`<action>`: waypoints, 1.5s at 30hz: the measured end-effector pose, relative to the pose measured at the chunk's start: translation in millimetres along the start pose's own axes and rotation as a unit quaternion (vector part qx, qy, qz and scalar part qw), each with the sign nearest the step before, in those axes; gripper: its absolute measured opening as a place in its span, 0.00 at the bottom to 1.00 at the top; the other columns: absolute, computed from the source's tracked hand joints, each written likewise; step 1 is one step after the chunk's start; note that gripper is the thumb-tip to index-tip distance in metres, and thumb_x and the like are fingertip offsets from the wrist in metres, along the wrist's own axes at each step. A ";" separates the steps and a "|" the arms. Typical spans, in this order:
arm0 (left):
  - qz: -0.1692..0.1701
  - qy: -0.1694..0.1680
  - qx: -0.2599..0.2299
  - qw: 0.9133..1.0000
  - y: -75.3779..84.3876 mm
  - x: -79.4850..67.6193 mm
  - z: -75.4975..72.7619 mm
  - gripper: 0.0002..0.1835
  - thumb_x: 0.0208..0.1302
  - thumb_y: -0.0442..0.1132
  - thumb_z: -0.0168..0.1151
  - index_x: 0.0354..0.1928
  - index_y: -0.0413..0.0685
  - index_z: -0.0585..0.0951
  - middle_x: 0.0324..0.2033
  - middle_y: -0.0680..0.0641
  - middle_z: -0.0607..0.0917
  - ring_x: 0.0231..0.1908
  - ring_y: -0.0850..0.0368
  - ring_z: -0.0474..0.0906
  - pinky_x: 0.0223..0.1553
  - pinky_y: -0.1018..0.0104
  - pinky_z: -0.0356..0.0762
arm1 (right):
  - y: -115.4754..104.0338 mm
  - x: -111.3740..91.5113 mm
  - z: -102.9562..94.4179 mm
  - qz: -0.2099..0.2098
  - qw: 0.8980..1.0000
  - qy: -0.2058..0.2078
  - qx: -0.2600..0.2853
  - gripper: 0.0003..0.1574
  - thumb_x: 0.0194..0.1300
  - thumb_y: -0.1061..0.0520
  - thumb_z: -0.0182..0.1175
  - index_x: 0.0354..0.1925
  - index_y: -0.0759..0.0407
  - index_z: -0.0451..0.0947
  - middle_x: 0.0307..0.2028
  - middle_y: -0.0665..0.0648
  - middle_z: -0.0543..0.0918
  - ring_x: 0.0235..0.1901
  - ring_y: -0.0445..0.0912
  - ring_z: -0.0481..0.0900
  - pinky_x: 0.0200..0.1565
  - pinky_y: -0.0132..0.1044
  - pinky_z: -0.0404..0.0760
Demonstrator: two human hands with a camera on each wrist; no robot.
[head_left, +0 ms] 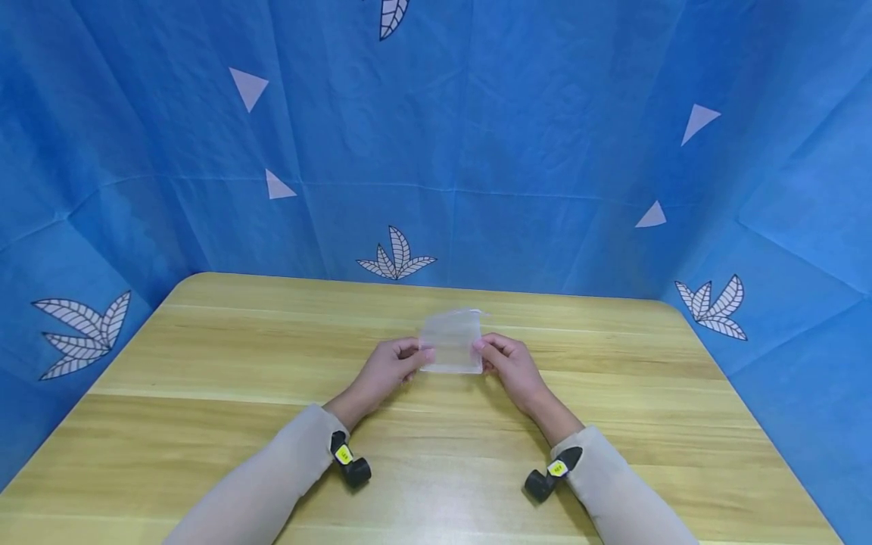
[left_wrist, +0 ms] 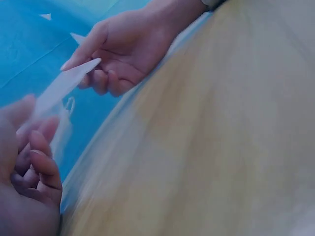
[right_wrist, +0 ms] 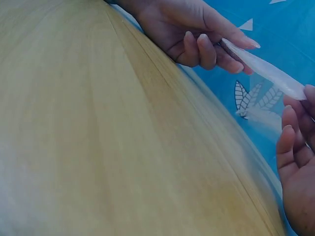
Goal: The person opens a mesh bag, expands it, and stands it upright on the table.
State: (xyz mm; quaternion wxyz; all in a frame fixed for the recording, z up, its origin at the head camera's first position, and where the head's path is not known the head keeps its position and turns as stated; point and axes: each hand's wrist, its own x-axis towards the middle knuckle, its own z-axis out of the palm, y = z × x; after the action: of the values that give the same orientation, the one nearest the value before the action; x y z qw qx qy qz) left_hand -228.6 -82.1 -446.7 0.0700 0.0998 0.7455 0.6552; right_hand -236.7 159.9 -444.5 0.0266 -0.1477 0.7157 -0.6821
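Note:
A small, translucent, square plastic bag [head_left: 452, 341] is stretched between the two hands above the middle of the table. The left hand [head_left: 390, 369] pinches its left edge, thumb on top and fingers bent underneath. At the opposite edge, the right hand [head_left: 515, 372] grips it the same way. Seen nearly edge-on in the left wrist view, the bag [left_wrist: 66, 84] has a thin, looser part hanging below. In the right wrist view the bag [right_wrist: 268, 71] looks whitish and flat, and nothing can be made out inside it.
The wooden table [head_left: 272, 424] has rounded far corners. A blue cloth [head_left: 531, 136] with white triangles and leaf prints hangs behind the table and at both sides. Each sleeve carries a small black camera, one at the left wrist [head_left: 356, 471] and one at the right [head_left: 540, 484].

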 end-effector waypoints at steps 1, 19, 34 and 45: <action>-0.001 -0.006 0.011 1.000 0.4 -0.2 0.5 0.15 0.65 0.48 0.65 0.46 0.45 0.86 0.19 0.50 0.74 0.18 0.60 0.64 0.18 0.71 0.63 | -0.1 0.0 -0.2 -0.003 1.000 0.006 -0.003 0.18 0.73 0.57 0.55 0.41 0.76 0.77 0.26 0.53 0.74 0.27 0.43 0.70 0.32 0.34 0.74; 0.009 0.022 -0.035 0.999 -3.4 3.0 0.3 0.16 0.66 0.47 0.64 0.44 0.39 0.85 0.26 0.44 0.80 0.17 0.62 0.64 0.16 0.72 0.61 | 2.7 1.2 -0.4 -0.026 1.000 0.003 0.001 0.19 0.72 0.57 0.58 0.41 0.77 0.76 0.28 0.69 0.77 0.26 0.46 0.75 0.31 0.34 0.77; 0.053 0.072 -0.007 0.996 2.3 -0.7 3.0 0.12 0.66 0.45 0.65 0.44 0.45 0.85 0.24 0.35 0.77 0.17 0.61 0.65 0.16 0.72 0.60 | -11.6 -2.5 8.4 -0.051 0.997 0.049 -0.018 0.13 0.69 0.58 0.61 0.40 0.71 0.78 0.29 0.74 0.78 0.25 0.51 0.74 0.30 0.37 0.75; 0.081 0.047 0.030 0.995 35.2 -5.6 -6.5 0.09 0.66 0.42 0.65 0.44 0.46 0.84 0.31 0.37 0.84 0.19 0.60 0.65 0.17 0.72 0.62 | -34.0 -7.4 13.2 -0.106 0.993 0.036 -0.040 0.12 0.71 0.60 0.59 0.41 0.72 0.79 0.29 0.60 0.84 0.26 0.45 0.76 0.31 0.33 0.77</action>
State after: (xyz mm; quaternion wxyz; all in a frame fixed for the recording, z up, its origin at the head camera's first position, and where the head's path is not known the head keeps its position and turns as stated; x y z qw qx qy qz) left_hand -222.7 -85.5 -411.1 -0.0218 0.1309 0.7566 0.6403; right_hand -220.6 148.1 -413.2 -0.0772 -0.1994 0.7230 -0.6570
